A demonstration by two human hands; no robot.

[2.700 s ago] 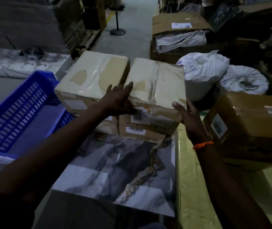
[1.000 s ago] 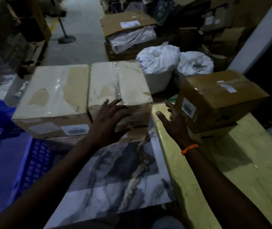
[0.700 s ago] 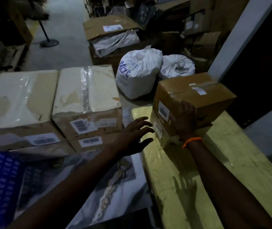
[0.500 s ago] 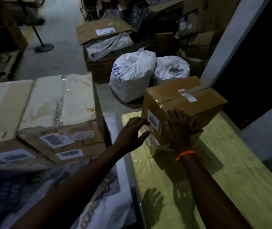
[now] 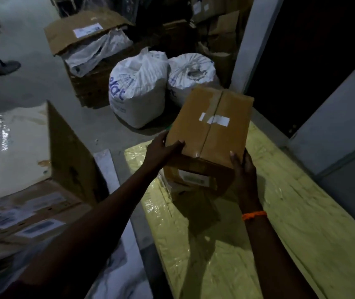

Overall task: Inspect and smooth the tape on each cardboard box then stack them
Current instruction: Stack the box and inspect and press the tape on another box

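Box [image 5: 213, 126], brown cardboard, near far-left corner of yellow wrapped slab [image 5: 280, 212]. Left hand [image 5: 161, 149] and right hand [image 5: 244, 169] grip its near corners. Advice: hold level, thumb-press along centre tape [image 5: 214, 108].

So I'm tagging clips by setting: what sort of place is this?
Probably a warehouse or stockroom: taped cardboard boxes stacked around, tied white sacks on a concrete floor, and shipping labels.
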